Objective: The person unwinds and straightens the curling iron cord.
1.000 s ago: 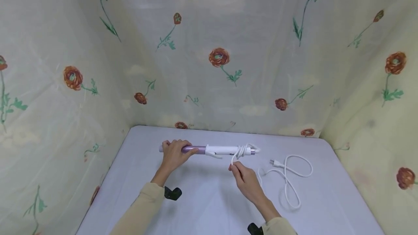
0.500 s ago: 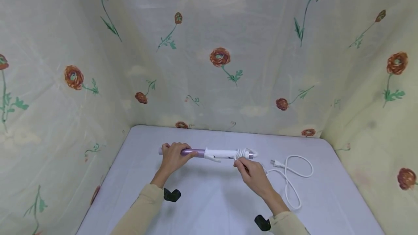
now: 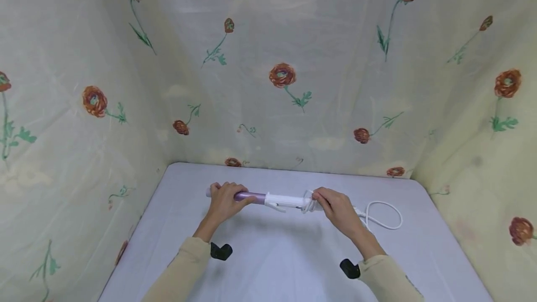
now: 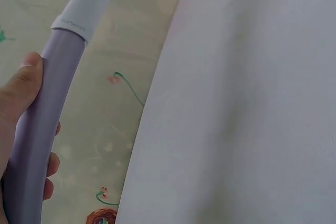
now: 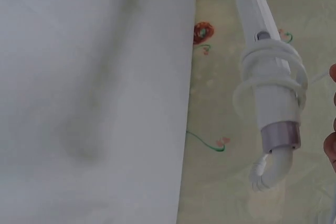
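A curling iron [image 3: 287,200] with a purple barrel and white handle is held level above the table. My left hand [image 3: 222,205] grips its purple barrel [image 4: 48,93], thumb on one side and fingertips showing on the other. White cord [image 5: 270,83] loops loosely round the handle near its purple end ring [image 5: 281,136]. Beside that end, my right hand [image 3: 339,209] pinches the cord. In the right wrist view only a few fingertips [image 5: 332,145] show at the right edge, with a stretch of cord running toward them.
Past my right hand, the rest of the cord [image 3: 383,224] lies in a loop on the white table [image 3: 268,255], partly hidden by the hand. Flower-printed curtains [image 3: 327,83] close in the table at the back and sides.
My right hand has moved up and to the right with the cord, from below the handle to beside its end. The left hand keeps its grip on the barrel.
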Tool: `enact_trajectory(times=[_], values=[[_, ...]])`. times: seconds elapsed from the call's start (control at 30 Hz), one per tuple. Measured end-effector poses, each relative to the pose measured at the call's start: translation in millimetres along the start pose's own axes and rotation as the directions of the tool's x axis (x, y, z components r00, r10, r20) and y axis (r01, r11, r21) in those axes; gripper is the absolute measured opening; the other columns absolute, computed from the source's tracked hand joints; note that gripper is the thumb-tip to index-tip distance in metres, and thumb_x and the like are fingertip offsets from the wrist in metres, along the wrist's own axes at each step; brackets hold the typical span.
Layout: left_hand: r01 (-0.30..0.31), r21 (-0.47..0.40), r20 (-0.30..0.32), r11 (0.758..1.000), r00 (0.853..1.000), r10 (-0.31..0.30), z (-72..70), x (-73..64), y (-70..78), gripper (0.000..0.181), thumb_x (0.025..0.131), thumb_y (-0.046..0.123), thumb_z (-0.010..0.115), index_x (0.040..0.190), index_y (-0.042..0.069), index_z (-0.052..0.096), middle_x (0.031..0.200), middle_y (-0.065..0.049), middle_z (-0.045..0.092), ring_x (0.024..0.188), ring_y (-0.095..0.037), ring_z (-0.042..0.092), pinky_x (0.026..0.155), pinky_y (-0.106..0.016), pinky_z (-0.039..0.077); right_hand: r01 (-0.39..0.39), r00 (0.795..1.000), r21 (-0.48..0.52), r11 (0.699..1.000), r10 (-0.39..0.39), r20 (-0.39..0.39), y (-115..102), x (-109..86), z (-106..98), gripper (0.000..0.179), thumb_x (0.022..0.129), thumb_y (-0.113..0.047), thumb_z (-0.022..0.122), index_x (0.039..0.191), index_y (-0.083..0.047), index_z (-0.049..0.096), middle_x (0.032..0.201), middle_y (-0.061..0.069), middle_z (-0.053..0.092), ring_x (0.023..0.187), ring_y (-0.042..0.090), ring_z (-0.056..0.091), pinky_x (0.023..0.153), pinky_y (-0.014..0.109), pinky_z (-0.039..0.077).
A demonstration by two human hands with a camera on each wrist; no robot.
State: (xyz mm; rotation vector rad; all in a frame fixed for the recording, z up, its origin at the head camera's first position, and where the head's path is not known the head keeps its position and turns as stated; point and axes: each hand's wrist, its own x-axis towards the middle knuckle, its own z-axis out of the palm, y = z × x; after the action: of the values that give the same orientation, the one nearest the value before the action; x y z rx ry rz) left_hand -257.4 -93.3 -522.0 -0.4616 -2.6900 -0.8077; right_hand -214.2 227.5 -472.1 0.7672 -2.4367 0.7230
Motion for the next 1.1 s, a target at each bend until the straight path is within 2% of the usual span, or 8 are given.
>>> enact_trajectory(times=[0.1,0.3,0.6,0.8,0.93,1.1], values=[[0.003,-0.017,-0.001,1.000,1.000,-0.003,-0.5,-1.3,-0.2,0.044,0.076,0.061,0.066,0.097,0.023,0.071,0.091,0.003,0.070,0.085,-0.016,0.055,0.092,-0.051,0.023,-0.009,1.000,-0.005,1.000,0.009,0.008,6.2,2.5,-4.9,0.005,0.091,-0.010,0.061,0.090,-0.009,0.066,0.080,0.001,0.068,0.068,0.008,0.058,0.063,0.031,0.051],[0.016,-0.029,0.002,0.999,1.000,-0.016,-2.4,-4.3,-3.0,0.039,0.077,0.057,0.069,0.097,0.024,0.071,0.090,0.003,0.070,0.084,-0.016,0.054,0.091,-0.049,0.021,-0.065,0.995,0.032,0.997,0.063,0.074,13.5,6.6,-6.3,0.006,0.092,-0.012,0.060,0.092,-0.011,0.066,0.079,-0.001,0.066,0.064,0.005,0.050,0.060,0.025,0.047],[-0.021,-0.064,0.003,0.998,1.000,0.022,-1.7,-4.2,1.2,0.038,0.077,0.057,0.069,0.096,0.025,0.071,0.089,0.004,0.070,0.081,-0.013,0.054,0.089,-0.048,0.020,-0.137,0.984,0.078,0.987,0.127,0.123,33.2,4.4,-8.9,0.010,0.094,-0.011,0.056,0.094,-0.009,0.066,0.083,-0.001,0.069,0.070,0.009,0.054,0.067,0.030,0.049],[0.001,-0.093,0.051,0.996,0.999,0.004,-5.3,-4.2,0.7,0.039,0.077,0.058,0.067,0.098,0.025,0.070,0.092,0.005,0.070,0.083,-0.013,0.054,0.090,-0.047,0.019,-0.201,0.969,0.118,0.973,0.179,0.170,46.7,2.1,-11.8,0.012,0.096,-0.011,0.054,0.093,-0.010,0.065,0.083,0.000,0.068,0.070,0.008,0.051,0.066,0.026,0.045],[0.023,-0.109,0.092,0.994,0.996,-0.013,-6.6,-5.1,-1.1,0.040,0.077,0.059,0.067,0.098,0.026,0.070,0.093,0.005,0.070,0.085,-0.013,0.054,0.090,-0.046,0.018,-0.215,0.966,0.148,0.965,0.189,0.174,52.4,-1.9,-10.7,0.014,0.097,-0.013,0.052,0.092,-0.011,0.065,0.078,-0.001,0.064,0.065,0.006,0.046,0.061,0.024,0.041],[0.028,-0.127,0.103,0.992,0.995,-0.014,-7.7,-5.8,-4.7,0.036,0.077,0.056,0.068,0.098,0.026,0.070,0.093,0.006,0.070,0.084,-0.013,0.053,0.089,-0.044,0.017,-0.259,0.957,0.165,0.952,0.229,0.180,57.3,-9.4,-4.2,0.015,0.098,-0.015,0.050,0.093,-0.011,0.064,0.074,0.000,0.060,0.065,0.005,0.045,0.061,0.023,0.040]])
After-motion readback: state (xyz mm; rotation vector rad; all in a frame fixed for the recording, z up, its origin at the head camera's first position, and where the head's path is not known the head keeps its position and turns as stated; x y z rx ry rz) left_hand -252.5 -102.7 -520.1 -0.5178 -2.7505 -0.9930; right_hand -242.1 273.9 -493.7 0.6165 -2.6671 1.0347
